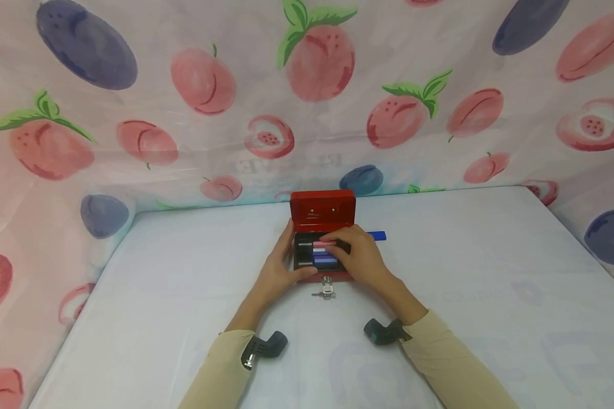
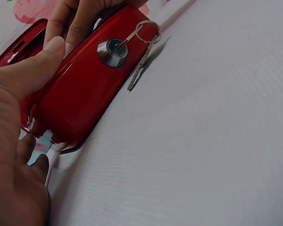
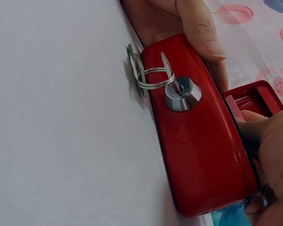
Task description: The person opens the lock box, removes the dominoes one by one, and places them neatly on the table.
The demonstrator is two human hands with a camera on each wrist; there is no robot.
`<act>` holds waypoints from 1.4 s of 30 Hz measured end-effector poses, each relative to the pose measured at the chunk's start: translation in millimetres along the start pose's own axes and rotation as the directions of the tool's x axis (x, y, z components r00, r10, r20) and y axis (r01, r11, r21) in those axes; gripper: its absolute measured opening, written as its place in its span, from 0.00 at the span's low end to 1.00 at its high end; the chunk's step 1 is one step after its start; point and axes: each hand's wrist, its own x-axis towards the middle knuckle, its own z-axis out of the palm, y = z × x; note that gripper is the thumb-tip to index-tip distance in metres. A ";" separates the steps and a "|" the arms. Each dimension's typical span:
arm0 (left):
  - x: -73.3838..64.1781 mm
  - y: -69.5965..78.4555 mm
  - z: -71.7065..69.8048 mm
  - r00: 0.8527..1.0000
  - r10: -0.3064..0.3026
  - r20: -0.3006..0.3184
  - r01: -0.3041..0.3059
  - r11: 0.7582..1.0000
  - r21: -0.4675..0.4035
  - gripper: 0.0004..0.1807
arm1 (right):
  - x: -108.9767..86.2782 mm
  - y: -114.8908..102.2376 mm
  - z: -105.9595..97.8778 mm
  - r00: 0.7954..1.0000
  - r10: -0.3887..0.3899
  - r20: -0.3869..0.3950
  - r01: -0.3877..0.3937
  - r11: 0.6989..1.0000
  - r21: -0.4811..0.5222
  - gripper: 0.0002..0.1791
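A red cash box [image 1: 323, 209] stands with its lid raised and a black tray [image 1: 304, 250] inside. My left hand [image 1: 278, 266] holds the box at its left side, thumb over the front rim and fingers along the side. Inside the tray lie several flat strips in pink, white, purple and blue. My right hand [image 1: 362, 255] reaches over the right half of the tray, thumb and index finger pinching the pink strip [image 3: 233, 107]. In the left wrist view, a key sits in the silver lock [image 2: 112, 52] on the box front, with a second key [image 2: 140, 67] hanging from the ring.
A flat blue piece [image 1: 377, 235] sticks out on the white-covered table [image 1: 184, 318] just right of the box. Behind the table hangs a fruit-print cloth [image 1: 204, 142]. Dark wrist cameras [image 1: 271, 345] are strapped at both sleeves.
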 end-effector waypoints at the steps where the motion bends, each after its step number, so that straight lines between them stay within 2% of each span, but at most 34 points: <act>1: 0.1 0.0 0.0 1.000 0.002 -0.001 -0.002 1.000 -0.002 0.58 | 0.1 -0.1 0.1 1.000 0.001 -0.003 -0.001 1.000 0.004 0.12; 12: -0.1 -0.4 -0.3 1.000 -0.002 0.001 0.002 1.000 -0.009 0.58 | 0.8 -2.3 -9.1 1.000 0.001 -0.010 -0.001 0.998 0.058 0.12; 22: -1.1 2.3 -0.2 1.000 -0.019 -0.003 0.019 1.000 -0.001 0.58 | 1.5 -2.0 -26.0 0.998 -0.010 -0.067 0.012 0.999 0.033 0.11; 31: -0.8 3.2 0.5 0.999 -0.040 -0.007 0.040 0.999 0.002 0.57 | 1.5 1.9 -40.9 0.996 0.028 -0.090 -0.025 0.999 0.034 0.12; 36: -0.1 2.0 0.6 1.000 -0.019 -0.008 0.019 1.000 -0.006 0.57 | 1.3 9.3 -51.6 0.993 0.023 -0.118 -0.018 0.999 0.045 0.12; 42: 0.1 1.3 0.2 1.000 0.002 -0.008 -0.002 1.000 -0.013 0.58 | 1.0 18.9 -65.3 0.989 0.055 -0.136 -0.047 0.997 0.064 0.12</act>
